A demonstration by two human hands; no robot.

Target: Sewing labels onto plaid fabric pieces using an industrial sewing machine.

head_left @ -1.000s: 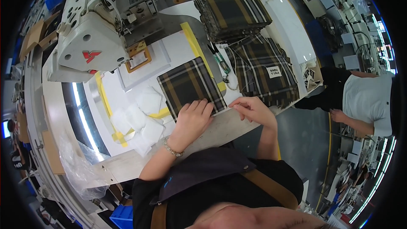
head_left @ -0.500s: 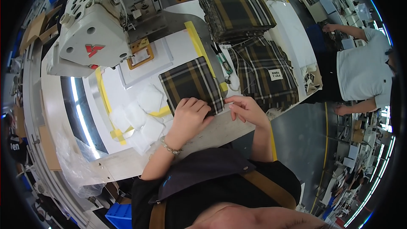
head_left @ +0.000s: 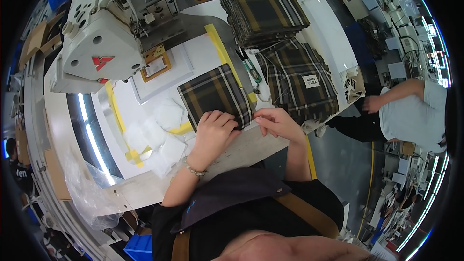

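Observation:
A square piece of dark plaid fabric (head_left: 215, 92), with brown and white stripes, lies on the white work surface in front of me. My left hand (head_left: 213, 135), with a bracelet at its wrist, has bent fingers over the near edge of this piece, thumb along the edge. At the near right corner, the thumb and forefinger of my right hand (head_left: 279, 124) pinch together on the fabric edge; the fingertips are partly hidden. To the right lies more plaid fabric (head_left: 295, 92) with a white label (head_left: 311, 81) on top.
A white sewing machine (head_left: 99, 50) stands at the far left, a brown frame (head_left: 157, 68) beside it. Farther back rises a plaid fabric stack (head_left: 266, 9). Green-handled snips (head_left: 252, 71) lie between. White sheets (head_left: 169, 152) and yellow tape (head_left: 220, 43) are on the table. A person (head_left: 411, 113) stands at right.
My view has shifted slightly. The fingers of my right hand are closer together at the fabric corner. The left hand stays on the near edge. The person at right has turned and moved an arm.

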